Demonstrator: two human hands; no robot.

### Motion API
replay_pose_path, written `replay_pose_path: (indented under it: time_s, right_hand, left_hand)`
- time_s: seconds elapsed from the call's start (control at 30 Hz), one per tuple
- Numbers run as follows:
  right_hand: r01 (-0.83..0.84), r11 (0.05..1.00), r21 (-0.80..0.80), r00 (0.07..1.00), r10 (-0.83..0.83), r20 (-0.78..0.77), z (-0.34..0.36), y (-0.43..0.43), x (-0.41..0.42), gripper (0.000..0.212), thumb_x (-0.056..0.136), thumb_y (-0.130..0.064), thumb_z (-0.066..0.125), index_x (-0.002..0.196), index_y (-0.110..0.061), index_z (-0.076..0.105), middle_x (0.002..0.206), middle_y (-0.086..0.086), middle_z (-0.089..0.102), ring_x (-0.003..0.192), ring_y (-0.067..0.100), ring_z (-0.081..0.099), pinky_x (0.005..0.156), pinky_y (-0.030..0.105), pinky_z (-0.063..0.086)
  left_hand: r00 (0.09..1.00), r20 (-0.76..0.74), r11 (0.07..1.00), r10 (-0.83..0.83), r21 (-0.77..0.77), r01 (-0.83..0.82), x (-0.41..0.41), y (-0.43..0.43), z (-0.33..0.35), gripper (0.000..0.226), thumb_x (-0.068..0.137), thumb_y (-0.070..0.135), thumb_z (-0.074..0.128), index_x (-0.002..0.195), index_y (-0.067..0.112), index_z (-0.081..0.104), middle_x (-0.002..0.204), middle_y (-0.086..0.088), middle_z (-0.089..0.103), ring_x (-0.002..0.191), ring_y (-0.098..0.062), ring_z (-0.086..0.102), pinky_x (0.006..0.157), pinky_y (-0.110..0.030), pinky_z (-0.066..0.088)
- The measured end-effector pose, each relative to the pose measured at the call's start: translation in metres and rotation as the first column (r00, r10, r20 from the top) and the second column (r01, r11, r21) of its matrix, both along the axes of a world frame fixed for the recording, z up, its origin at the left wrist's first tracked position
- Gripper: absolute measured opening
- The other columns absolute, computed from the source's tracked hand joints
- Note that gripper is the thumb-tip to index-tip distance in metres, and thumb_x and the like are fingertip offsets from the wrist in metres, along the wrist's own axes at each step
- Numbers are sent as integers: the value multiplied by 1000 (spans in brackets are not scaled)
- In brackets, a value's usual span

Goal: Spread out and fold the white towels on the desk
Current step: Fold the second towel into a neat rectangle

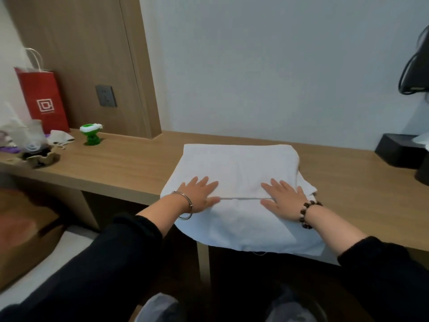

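- At the front edge of the desk [130, 159], about midway along, my left hand [199, 194] and right hand [283, 196] lie flat on the white towel [239, 163], fingers straight and spread, gripping nothing.
- Doubled layers show at the towel's right side, and its near part hangs over the front edge.
- I judge one fold made and now pressed flat, with more folds left to do.
- A red bag [41, 98] stands by the far left corner.

Left hand [200, 192] and right hand [282, 196] press flat on folded white towel [239, 166]
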State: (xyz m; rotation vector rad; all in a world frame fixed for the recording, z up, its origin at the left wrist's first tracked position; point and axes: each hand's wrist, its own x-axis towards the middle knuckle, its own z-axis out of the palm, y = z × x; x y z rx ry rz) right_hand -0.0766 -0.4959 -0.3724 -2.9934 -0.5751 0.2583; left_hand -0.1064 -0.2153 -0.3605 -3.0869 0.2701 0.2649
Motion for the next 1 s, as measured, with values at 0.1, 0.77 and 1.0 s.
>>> replay_pose_path:
  time_s: [0.1,0.77,1.0]
  right_hand:
    - [15,1000,9,999,-15,50,-9,-1,14,64,93,-64,21,150,-38,4,160,-6,-6,146,19,-5,113,55,-1]
    - [4,998,-68,1000,-4,1,0,1,178,68,93,-65,22,151,-36,3,159,-8,-6,146,15,-5,114,51,2]
    - [82,977,199,984,-112,142,1,4,195,52,96,-41,46,142,-19,40,148,4,39,134,22,37,109,40,31]
  left_hand:
    - [999,44,999,29,-14,-29,11,1,-11,61,94,61,19,149,38,3,159,4,-3,145,-27,-3,113,-53,8]
    - [985,73,987,156,-35,-154,150,-10,-13,60,94,61,11,149,40,0,159,7,-7,146,-25,-8,116,-49,0]
    - [986,162,994,39,-106,-21,171,-2,-8,42,102,30,25,143,23,27,148,-2,31,133,-27,28,104,-39,27]
